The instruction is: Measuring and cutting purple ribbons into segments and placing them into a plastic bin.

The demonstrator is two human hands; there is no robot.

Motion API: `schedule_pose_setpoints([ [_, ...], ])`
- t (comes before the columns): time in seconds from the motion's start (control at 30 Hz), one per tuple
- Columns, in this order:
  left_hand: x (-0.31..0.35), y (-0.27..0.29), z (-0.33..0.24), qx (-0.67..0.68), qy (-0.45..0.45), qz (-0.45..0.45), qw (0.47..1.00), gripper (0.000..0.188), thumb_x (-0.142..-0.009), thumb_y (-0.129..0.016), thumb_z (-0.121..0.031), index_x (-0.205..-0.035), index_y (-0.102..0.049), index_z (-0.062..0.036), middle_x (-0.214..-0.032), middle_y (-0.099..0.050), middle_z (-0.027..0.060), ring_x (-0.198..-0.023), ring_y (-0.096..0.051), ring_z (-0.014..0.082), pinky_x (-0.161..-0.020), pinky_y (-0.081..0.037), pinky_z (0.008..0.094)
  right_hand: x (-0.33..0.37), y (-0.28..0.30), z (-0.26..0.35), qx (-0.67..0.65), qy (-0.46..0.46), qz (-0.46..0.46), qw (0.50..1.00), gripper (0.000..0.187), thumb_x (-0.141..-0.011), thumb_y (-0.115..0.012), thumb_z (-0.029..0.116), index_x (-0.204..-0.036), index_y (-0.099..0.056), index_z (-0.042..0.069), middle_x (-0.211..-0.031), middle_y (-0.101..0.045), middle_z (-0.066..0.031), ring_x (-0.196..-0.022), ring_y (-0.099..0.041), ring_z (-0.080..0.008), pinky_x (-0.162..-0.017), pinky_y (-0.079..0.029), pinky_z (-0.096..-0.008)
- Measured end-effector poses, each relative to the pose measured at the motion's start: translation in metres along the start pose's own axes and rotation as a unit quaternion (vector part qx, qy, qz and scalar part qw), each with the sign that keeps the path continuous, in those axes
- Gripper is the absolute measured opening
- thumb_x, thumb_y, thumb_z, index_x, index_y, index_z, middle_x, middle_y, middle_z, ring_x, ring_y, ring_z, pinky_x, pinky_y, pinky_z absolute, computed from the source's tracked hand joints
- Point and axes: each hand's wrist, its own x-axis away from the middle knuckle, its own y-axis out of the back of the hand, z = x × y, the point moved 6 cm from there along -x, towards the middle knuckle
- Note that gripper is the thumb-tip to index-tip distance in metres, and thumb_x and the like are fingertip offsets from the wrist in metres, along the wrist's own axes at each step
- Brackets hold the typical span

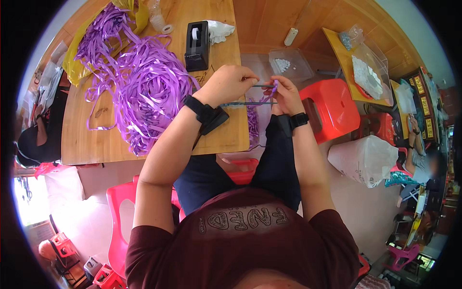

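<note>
My left hand (pixel 225 85) is closed in a pinch over the table's right edge, at a thin dark rod (pixel 263 86). What its fingertips hold, if anything, is too small to make out. To its right, my right hand (pixel 288 94) pinches a short piece of purple ribbon (pixel 275 87) at the rod's end. A second thin rod (pixel 250 103) runs nearer to me, below both hands. Left of my left forearm, a big tangled heap of purple ribbon (pixel 149 91) covers much of the wooden table (pixel 98 147).
A black tape dispenser (pixel 197 58) stands behind the heap, beside a yellow plastic bag (pixel 73 67) with more ribbon. Below the rods lies more purple ribbon (pixel 253 126). A red stool (pixel 332 108), a clear bin (pixel 301 67) and a white sack (pixel 363 159) are on my right.
</note>
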Motion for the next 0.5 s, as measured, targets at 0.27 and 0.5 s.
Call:
schedule_pose_setpoints([
  [0.27, 0.002, -0.003, 0.001, -0.024, -0.082, -0.01, 0.996, 0.022, -0.091, -0.061, -0.015, -0.106, -0.073, -0.0027, -0.098, -0.072, 0.0175, -0.093, -0.067, 0.0337, -0.082, -0.053, 0.0399, -0.004, -0.035, -0.023, 0.149, -0.021, 0.058, 0.987, 0.025, -0.097, -0.062, 0.01, -0.12, -0.066, 0.001, -0.107, -0.07, -0.0082, -0.097, -0.065, -0.0154, -0.083, -0.052, -0.0293],
  [0.5, 0.005, -0.013, 0.009, -0.138, -0.092, 0.024, 0.986, 0.025, -0.089, -0.06, -0.015, -0.108, -0.074, -0.0062, -0.102, -0.07, 0.0152, -0.106, -0.06, 0.0337, -0.093, -0.048, 0.0427, 0.009, -0.037, -0.048, 0.19, -0.035, 0.028, 0.981, 0.024, -0.098, -0.064, 0.02, -0.112, -0.07, 0.002, -0.098, -0.071, -0.0024, -0.079, -0.06, -0.0065, -0.071, -0.047, -0.0215],
])
